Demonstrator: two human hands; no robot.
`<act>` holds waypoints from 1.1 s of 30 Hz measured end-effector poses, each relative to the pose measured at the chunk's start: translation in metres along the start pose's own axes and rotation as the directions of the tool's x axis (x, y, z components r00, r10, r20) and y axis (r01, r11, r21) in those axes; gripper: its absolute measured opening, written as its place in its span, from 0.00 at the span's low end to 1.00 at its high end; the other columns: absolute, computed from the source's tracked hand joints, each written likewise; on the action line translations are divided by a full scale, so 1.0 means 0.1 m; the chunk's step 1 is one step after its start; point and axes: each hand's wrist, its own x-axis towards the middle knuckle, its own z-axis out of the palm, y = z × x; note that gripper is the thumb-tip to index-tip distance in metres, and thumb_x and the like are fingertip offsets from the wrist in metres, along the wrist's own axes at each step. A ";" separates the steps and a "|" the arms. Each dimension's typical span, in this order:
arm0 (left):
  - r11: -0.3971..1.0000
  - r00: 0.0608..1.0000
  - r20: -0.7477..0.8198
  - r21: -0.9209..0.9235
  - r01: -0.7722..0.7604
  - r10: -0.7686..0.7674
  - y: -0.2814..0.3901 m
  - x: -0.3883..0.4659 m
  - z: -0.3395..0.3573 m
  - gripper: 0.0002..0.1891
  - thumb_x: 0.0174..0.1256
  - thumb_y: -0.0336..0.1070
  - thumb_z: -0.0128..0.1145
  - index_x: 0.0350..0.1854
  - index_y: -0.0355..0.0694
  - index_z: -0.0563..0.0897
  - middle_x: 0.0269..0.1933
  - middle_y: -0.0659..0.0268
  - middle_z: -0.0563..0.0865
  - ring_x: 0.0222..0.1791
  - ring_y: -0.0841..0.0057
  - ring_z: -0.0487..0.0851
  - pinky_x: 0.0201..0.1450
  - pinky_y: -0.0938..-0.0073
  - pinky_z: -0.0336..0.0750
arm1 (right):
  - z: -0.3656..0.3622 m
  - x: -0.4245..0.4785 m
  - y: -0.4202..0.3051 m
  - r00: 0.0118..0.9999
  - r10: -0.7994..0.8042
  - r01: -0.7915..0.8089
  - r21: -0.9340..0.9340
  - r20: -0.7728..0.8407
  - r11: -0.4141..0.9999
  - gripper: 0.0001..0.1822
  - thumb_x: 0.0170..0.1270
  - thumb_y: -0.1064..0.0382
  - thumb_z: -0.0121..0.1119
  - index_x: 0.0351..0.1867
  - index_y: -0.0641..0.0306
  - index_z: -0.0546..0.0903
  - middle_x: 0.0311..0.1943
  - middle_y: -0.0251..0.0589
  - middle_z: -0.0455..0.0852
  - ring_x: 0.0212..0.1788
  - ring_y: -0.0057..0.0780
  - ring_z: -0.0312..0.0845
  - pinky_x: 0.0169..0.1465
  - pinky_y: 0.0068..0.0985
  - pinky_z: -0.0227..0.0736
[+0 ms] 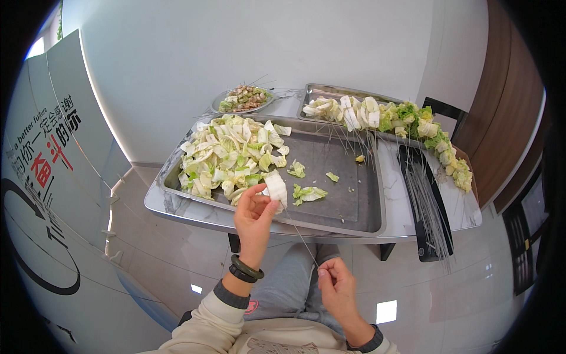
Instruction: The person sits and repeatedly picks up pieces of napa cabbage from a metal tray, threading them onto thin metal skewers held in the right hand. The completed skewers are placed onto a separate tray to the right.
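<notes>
Between the thumb and fingers of my left hand (255, 217) is a white piece of cabbage leaf (277, 190), held over the front edge of the large metal tray (378, 212). My right hand (337, 281) pinches a thin metal skewer (303, 241) near its lower end, above my lap. The skewer runs up to the piece in my left hand; whether its tip has passed through is hidden. Just beyond my left hand, cut cabbage pieces (225, 155) are heaped in the tray's left half. A few loose leaf scraps (309, 194) lie to the right of the heap.
A smaller metal tray (323, 90) at the back right bears skewered cabbage (380, 113), with skewer ends sticking out. More skewered pieces (462, 175) line the table's right side. Bare skewers (424, 199) lie on a black holder (426, 248) overhanging the front edge. A plate of skewered food (245, 98) stands behind.
</notes>
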 end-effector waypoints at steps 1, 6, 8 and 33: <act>1.000 1.000 -0.005 -0.002 -0.008 0.008 -0.01 -0.02 0.02 0.21 0.59 0.21 0.59 0.57 0.35 0.73 0.35 0.71 0.81 0.35 0.86 0.79 0.38 0.86 0.73 | 0.01 0.00 0.01 1.000 0.003 -0.003 0.011 -0.004 1.000 0.02 0.64 0.70 0.53 0.34 0.66 0.73 0.16 0.32 0.74 0.18 0.14 0.64 0.23 0.19 0.60; 0.999 1.000 -0.004 -0.042 -0.026 0.026 0.03 -0.09 0.11 0.26 0.60 0.22 0.59 0.63 0.36 0.71 0.33 0.72 0.80 0.32 0.88 0.77 0.36 0.88 0.71 | 0.04 0.00 0.02 1.000 -0.003 0.004 0.041 -0.011 0.999 0.02 0.65 0.70 0.53 0.34 0.66 0.73 0.16 0.31 0.73 0.19 0.13 0.64 0.23 0.18 0.60; 1.000 1.000 0.016 -0.022 0.002 -0.001 0.02 -0.11 0.11 0.28 0.60 0.22 0.59 0.64 0.36 0.70 0.33 0.73 0.80 0.32 0.89 0.77 0.36 0.89 0.71 | 0.04 0.00 0.01 1.000 -0.009 0.010 0.049 -0.016 0.999 0.02 0.65 0.70 0.53 0.34 0.66 0.73 0.16 0.31 0.73 0.19 0.13 0.64 0.23 0.18 0.60; 0.996 0.994 0.092 -0.060 0.065 -0.060 0.02 -0.24 0.21 0.26 0.61 0.20 0.58 0.64 0.36 0.72 0.35 0.74 0.80 0.34 0.89 0.79 0.40 0.88 0.74 | 0.14 0.02 0.13 0.990 -0.096 0.099 0.026 -0.101 0.995 0.01 0.65 0.70 0.52 0.35 0.64 0.73 0.17 0.32 0.72 0.19 0.15 0.65 0.25 0.18 0.62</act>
